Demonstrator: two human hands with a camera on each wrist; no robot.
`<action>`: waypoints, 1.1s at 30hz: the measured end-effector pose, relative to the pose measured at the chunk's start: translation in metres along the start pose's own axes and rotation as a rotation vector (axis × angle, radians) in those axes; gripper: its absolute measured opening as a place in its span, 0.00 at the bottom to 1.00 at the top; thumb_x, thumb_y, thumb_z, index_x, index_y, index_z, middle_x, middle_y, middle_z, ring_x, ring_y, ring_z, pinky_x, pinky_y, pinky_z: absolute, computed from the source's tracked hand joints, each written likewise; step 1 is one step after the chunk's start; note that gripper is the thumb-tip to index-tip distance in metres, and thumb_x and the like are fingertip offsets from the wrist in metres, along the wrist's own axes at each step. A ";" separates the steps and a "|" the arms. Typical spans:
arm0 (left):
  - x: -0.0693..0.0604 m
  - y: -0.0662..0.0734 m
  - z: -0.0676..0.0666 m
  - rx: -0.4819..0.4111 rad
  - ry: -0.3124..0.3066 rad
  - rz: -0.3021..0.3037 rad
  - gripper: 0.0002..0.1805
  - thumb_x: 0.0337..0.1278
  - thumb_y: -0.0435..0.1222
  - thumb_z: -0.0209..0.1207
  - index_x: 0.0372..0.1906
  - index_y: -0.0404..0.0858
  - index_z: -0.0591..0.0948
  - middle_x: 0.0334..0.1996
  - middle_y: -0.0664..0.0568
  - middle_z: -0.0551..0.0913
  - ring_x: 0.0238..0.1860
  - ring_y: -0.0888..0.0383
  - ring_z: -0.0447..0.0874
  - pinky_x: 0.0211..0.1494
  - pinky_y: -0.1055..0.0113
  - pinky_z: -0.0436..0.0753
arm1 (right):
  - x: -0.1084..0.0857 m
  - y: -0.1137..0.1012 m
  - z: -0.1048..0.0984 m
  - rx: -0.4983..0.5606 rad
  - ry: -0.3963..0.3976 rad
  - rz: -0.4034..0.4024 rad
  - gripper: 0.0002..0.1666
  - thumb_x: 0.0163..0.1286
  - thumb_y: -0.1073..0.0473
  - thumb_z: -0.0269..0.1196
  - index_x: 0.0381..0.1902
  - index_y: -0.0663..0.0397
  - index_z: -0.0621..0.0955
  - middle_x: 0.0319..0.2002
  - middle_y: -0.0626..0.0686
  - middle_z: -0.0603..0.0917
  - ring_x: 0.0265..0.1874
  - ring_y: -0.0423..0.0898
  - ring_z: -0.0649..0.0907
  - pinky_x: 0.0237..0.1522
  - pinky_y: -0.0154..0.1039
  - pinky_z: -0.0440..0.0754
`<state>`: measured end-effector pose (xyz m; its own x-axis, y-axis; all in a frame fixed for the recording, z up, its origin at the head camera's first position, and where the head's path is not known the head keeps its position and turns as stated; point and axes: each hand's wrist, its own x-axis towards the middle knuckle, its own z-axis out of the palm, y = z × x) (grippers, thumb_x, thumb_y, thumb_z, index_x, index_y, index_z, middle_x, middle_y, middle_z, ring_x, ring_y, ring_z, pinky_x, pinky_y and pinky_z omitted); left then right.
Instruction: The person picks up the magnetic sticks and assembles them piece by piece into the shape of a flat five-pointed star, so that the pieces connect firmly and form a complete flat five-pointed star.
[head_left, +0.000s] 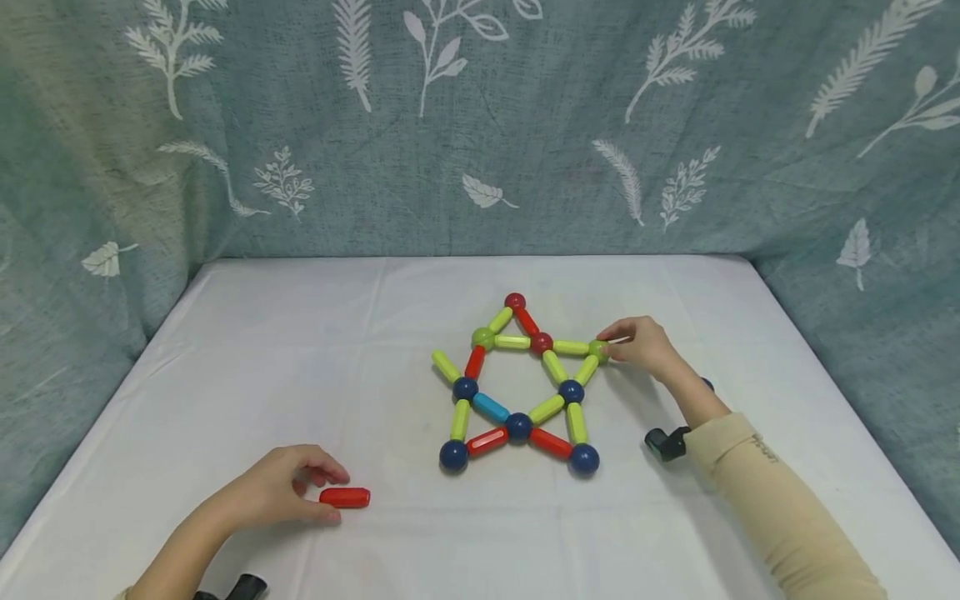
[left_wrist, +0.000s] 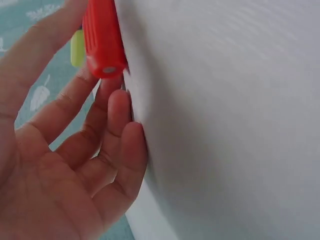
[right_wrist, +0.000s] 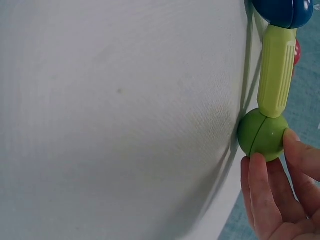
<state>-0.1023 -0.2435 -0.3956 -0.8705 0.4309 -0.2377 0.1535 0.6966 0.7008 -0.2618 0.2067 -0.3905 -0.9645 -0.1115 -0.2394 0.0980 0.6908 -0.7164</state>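
On the white cloth lies a star-like frame of coloured rods and balls, with a blue ball (head_left: 518, 427) at its lower middle. My right hand (head_left: 641, 343) pinches the green ball (right_wrist: 262, 135) at the frame's right tip between thumb and fingers. A yellow-green rod (right_wrist: 276, 70) joins that ball to another blue ball (head_left: 572, 392). At the lower left, my left hand (head_left: 281, 487) is around a loose red rod (head_left: 345, 497), thumb on the near side and fingers on the far side. A small metallic spot shows on the rod's end in the left wrist view.
A yellow-green rod (head_left: 446, 367) sticks out from the frame's left side with a free outer end. Another blue ball (head_left: 707, 383) is partly hidden behind the right forearm. Black wrist devices (head_left: 666, 444) sit by both wrists. A leaf-patterned curtain (head_left: 480, 125) hangs behind the table.
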 end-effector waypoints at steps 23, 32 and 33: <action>0.108 0.035 -0.029 -0.026 0.337 0.034 0.12 0.56 0.33 0.60 0.45 0.33 0.80 0.41 0.42 0.81 0.43 0.47 0.79 0.45 0.56 0.79 | -0.003 -0.002 0.002 0.039 0.018 0.017 0.16 0.62 0.67 0.61 0.48 0.66 0.78 0.52 0.65 0.76 0.47 0.56 0.78 0.42 0.39 0.80; 0.173 0.046 -0.017 -0.042 0.354 -0.036 0.13 0.57 0.34 0.59 0.47 0.34 0.80 0.44 0.41 0.80 0.47 0.47 0.77 0.47 0.57 0.77 | -0.002 -0.001 0.004 0.051 0.031 0.032 0.16 0.62 0.67 0.60 0.48 0.64 0.78 0.52 0.64 0.77 0.48 0.56 0.78 0.43 0.39 0.79; 0.178 0.047 -0.015 -0.039 0.355 -0.043 0.13 0.57 0.34 0.59 0.47 0.34 0.80 0.44 0.42 0.80 0.47 0.47 0.77 0.47 0.57 0.77 | -0.002 -0.001 0.003 0.051 0.033 0.029 0.16 0.62 0.67 0.60 0.48 0.65 0.78 0.52 0.64 0.76 0.48 0.56 0.78 0.43 0.39 0.79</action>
<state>-0.2569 -0.1427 -0.3947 -0.9850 0.1710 -0.0236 0.1015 0.6843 0.7221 -0.2589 0.2041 -0.3917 -0.9685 -0.0677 -0.2395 0.1376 0.6560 -0.7421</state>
